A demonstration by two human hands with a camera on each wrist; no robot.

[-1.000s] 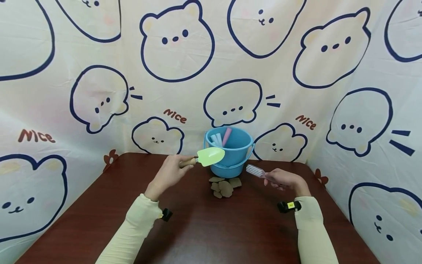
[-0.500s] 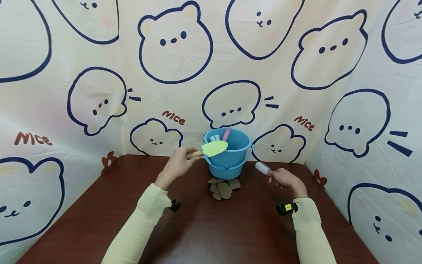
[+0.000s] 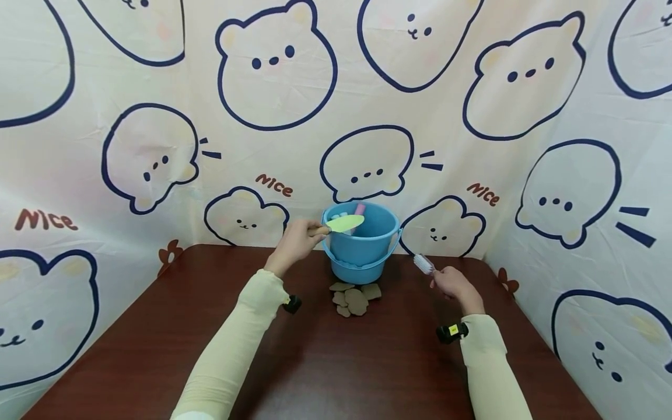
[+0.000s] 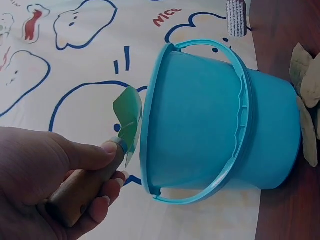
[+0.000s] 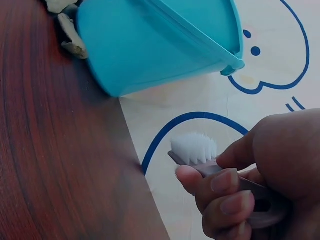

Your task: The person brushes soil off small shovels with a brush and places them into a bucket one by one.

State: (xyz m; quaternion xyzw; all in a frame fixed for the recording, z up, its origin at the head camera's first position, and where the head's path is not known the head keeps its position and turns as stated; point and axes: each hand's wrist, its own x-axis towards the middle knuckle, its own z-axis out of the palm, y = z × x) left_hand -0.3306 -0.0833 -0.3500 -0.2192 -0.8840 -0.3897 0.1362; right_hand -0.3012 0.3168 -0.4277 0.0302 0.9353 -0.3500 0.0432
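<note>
My left hand (image 3: pixel 296 243) grips the wooden handle of a small garden trowel (image 3: pixel 345 223) with a pale green blade. That blade overlaps the near left rim of a blue bucket (image 3: pixel 362 251) in the head view; the left wrist view shows it right beside the rim. Fingers of my right hand (image 3: pixel 455 284) curl round the handle of a scrubbing brush (image 3: pixel 423 264) with white bristles, held to the right of the bucket. Inside the bucket stand a pink stick-shaped thing (image 3: pixel 359 210) and light blue ones, partly hidden by the trowel.
Several flat brown stone-like pieces (image 3: pixel 356 302) lie at the bucket's front on the dark red-brown table (image 3: pixel 357 367). A cloth printed with bear faces (image 3: pixel 275 87) hangs behind and at both sides. The bucket's handle (image 4: pixel 243 100) hangs down over its front.
My left hand has moved right and farther away, bringing the trowel over the bucket's rim, its blade turned flatter. The brush in my right hand has shifted slightly right, away from the bucket.
</note>
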